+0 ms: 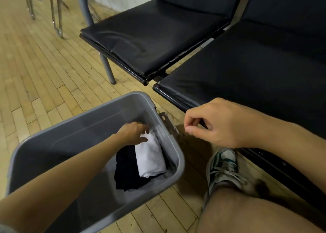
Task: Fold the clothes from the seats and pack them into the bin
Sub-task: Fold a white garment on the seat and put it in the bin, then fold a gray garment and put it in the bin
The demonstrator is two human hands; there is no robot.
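Observation:
A grey plastic bin (53, 139) stands on the wooden floor at the lower left. Inside it, against the right wall, lie a folded white garment (150, 157) and a folded black garment (127, 169) side by side. My left hand (133, 133) reaches down into the bin, and its fingers touch the top end of the white garment. My right hand (217, 123) hovers above the bin's right side, near the front edge of the seat, with its fingers loosely curled and nothing in it. Both black seats (151, 37) carry no clothes.
The second black seat (247, 77) runs along the right, its metal front rail close to my right hand. My knee and a white and green sneaker (224, 167) are between the bin and the seat. Metal chair legs (56, 12) stand at the top left.

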